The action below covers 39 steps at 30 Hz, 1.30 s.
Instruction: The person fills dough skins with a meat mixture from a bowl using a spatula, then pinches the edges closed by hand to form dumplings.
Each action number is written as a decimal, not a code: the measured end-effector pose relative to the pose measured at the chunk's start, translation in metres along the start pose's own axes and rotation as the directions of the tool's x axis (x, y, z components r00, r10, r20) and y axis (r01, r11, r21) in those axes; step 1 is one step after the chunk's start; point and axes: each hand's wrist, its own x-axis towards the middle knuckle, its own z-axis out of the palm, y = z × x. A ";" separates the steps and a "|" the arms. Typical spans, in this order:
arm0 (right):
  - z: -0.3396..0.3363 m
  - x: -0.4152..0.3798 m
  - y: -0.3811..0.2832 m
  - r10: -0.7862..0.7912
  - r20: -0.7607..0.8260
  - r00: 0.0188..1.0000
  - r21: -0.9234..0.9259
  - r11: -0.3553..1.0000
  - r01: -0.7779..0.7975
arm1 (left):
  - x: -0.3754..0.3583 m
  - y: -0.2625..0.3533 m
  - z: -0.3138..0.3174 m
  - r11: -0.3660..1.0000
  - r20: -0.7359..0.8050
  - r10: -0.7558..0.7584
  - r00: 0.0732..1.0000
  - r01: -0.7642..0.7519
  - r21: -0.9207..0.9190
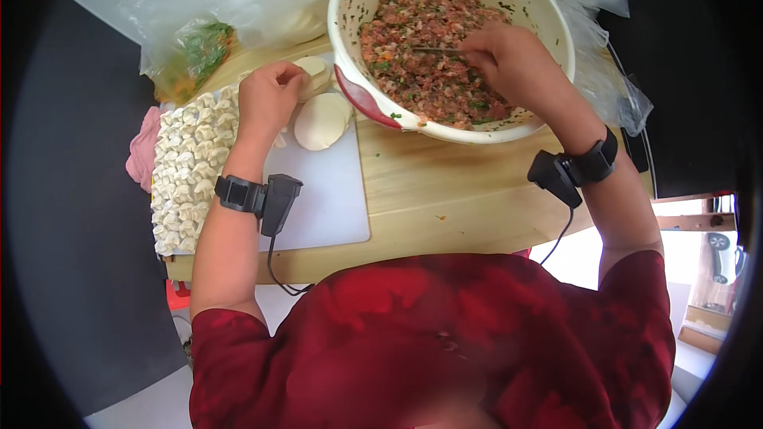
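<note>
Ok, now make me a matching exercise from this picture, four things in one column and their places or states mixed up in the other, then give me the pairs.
Things:
1. minced mixture
2. dumplings
3. round wrappers
4. cloth

Places or states:
A. pink and crumpled
B. inside the cream bowl
C. set out in rows
D. stacked on the white board

Pairs: 1-B, 2-C, 3-D, 4-A

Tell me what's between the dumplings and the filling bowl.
In the head view: the left hand, round wrappers, part of the white board, and a strip of tabletop.
</note>
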 end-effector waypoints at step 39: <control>-0.002 -0.019 -0.010 0.032 0.317 0.948 0.080 0.995 -0.061 | -0.103 0.077 0.007 0.083 0.674 -0.129 0.727 0.685 -0.724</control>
